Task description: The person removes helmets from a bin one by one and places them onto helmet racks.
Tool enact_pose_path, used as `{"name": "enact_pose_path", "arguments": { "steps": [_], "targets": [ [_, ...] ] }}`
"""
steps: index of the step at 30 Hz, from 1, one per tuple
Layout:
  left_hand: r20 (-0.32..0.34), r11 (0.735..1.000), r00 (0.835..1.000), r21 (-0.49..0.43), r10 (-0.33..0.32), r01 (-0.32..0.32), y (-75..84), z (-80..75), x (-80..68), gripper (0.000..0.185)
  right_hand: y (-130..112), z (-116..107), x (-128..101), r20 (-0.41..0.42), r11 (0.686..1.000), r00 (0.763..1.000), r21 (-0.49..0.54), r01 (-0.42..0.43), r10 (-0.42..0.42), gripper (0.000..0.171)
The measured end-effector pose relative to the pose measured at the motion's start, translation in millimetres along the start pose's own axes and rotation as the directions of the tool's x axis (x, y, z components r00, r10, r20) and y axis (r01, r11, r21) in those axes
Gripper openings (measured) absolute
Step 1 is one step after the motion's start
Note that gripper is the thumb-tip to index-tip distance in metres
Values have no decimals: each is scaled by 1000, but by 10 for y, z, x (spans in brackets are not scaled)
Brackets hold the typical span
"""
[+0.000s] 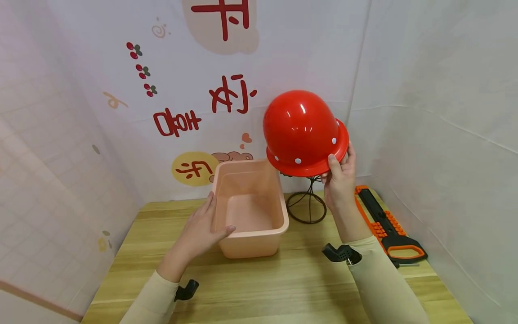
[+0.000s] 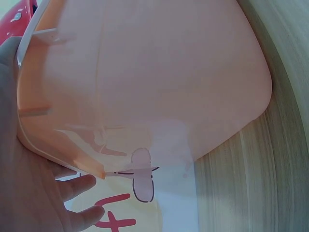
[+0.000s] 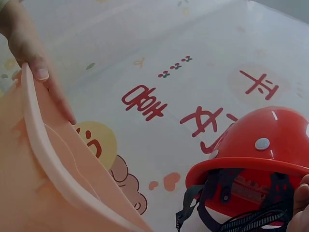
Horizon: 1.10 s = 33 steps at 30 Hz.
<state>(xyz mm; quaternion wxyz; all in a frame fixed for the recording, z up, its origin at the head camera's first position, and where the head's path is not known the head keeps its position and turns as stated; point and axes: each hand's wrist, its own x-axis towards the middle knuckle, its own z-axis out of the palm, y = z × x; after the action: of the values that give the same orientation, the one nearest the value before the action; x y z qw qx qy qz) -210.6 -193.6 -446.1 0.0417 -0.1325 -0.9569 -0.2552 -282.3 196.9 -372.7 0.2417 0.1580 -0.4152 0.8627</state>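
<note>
A red hard hat [image 1: 301, 130] is held in the air by my right hand [image 1: 341, 177], which pinches its brim at the right side, thumb on the outside. The right wrist view shows the underside of the hard hat [image 3: 251, 145], with dark straps hanging inside. My left hand [image 1: 202, 225] rests at the near left corner of a pink plastic bin [image 1: 251, 246], fingers fairly straight along its left side and thumb over the front rim. In the left wrist view, the bin's outer wall [image 2: 169, 72] fills most of the picture. The bin stands upright with nothing in it.
Behind the hard hat, a black wire stand [image 1: 307, 220] is on the wooden table [image 1: 259, 292], right of the bin. An orange and black tool-like item [image 1: 388, 229] lies at the table's right edge. Printed cloth [image 1: 307, 45] hangs behind.
</note>
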Motion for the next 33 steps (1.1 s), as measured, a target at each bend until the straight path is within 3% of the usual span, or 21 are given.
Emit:
{"name": "enact_pose_path", "arguments": {
  "steps": [18, 33],
  "targets": [
    [5, 1000, 1000, 12, 24, -24, 8, 18, -24, 126, 108, -162, -169, -106, 997, 992, 16, 75, -73, 68],
    [3, 1000, 1000, 9, 16, -16, 2, -6, -56, 125, 298, -334, -344, -210, 999, 977, -15, 44, -46, 67]
  ]
}}
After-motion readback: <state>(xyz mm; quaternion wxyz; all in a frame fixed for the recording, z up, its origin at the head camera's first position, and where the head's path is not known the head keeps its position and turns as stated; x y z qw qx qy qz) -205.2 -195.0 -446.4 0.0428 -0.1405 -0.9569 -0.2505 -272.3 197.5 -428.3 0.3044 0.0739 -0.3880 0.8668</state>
